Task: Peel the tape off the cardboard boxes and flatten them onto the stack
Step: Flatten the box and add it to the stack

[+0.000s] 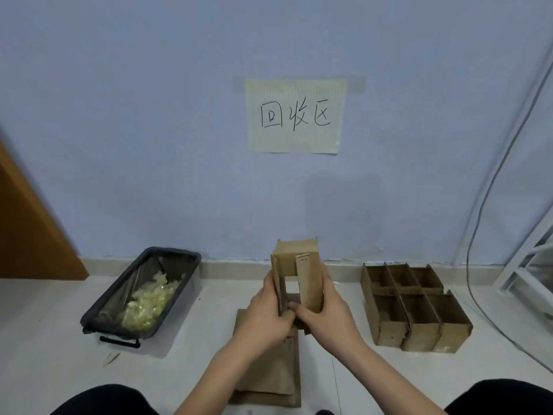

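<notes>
I hold a small brown cardboard box [299,259] upright in front of me, its open end toward me with flaps spread. My left hand [270,313] grips its left flap and my right hand [324,313] grips its right side, thumbs meeting at the lower edge. Below the hands, a stack of flattened cardboard [269,375] lies on the pale floor. Whether tape remains on the held box cannot be made out.
A black bin [185,259] lined with clear plastic holds crumpled yellowish tape at the left. Several open small boxes [416,304] stand grouped at the right. A paper sign [296,115] hangs on the wall. Cables [475,265] and a white frame [526,271] are far right. A scrap [110,359] lies on the floor.
</notes>
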The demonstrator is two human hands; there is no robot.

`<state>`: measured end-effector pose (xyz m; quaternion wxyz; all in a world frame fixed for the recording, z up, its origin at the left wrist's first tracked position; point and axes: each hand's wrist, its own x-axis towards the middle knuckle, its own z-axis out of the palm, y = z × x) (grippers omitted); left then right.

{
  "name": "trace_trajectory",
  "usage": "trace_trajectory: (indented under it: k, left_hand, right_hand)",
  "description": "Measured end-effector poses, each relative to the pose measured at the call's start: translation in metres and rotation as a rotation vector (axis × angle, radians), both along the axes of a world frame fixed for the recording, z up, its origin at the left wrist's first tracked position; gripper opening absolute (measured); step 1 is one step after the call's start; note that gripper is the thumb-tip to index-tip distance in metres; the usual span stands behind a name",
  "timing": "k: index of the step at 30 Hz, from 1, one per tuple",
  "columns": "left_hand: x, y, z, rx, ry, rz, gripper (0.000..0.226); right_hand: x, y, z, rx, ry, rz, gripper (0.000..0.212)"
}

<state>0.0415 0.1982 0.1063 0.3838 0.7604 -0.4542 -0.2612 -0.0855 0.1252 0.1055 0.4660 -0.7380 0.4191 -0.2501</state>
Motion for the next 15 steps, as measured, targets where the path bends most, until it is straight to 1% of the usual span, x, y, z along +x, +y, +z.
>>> trace_trajectory:
  k: [4,5,7,9,10,11,12,13,14,15]
  left_hand:
    - [-0.006,-0.005,-0.002,-0.013,-0.076,0.153,0.037]
    - [-0.003,-0.007,-0.003,-0.013,-0.067,0.184,0.032]
    - [0.004,-0.009,-0.003,-0.025,0.047,0.209,0.025]
    - [0.008,-0.009,-0.001,-0.049,0.186,0.222,0.022]
    - [0.009,-0.008,0.002,-0.075,0.224,0.242,0.025]
    - [0.010,-0.007,0.001,-0.109,0.246,0.272,0.038]
    - [0.009,-0.004,0.004,-0.143,0.248,0.303,0.058]
    - [0.008,-0.002,0.005,-0.169,0.171,0.344,0.079]
    - [0.007,-0.001,0.007,-0.173,-0.017,0.375,0.096]
    - [0.006,0.001,0.008,-0.144,-0.281,0.373,0.107]
  right_hand:
    - [0.002,-0.002,0.002,-0.045,-0.004,-0.006,0.071]
    - [0.001,-0.005,0.005,-0.076,-0.015,-0.014,0.063]
    - [-0.004,-0.011,0.013,-0.095,-0.079,-0.047,0.048]
    - [-0.009,-0.016,0.020,-0.050,-0.152,-0.072,0.030]
    - [-0.010,-0.018,0.023,-0.039,-0.168,-0.078,0.025]
    - [-0.011,-0.021,0.025,-0.044,-0.168,-0.078,0.024]
    - [-0.011,-0.023,0.025,-0.072,-0.136,-0.078,0.025]
    - [-0.012,-0.024,0.026,-0.122,-0.086,-0.076,0.026]
    - [-0.012,-0.022,0.026,-0.186,-0.026,-0.057,0.030]
    - [-0.012,-0.018,0.028,-0.255,0.026,-0.021,0.033]
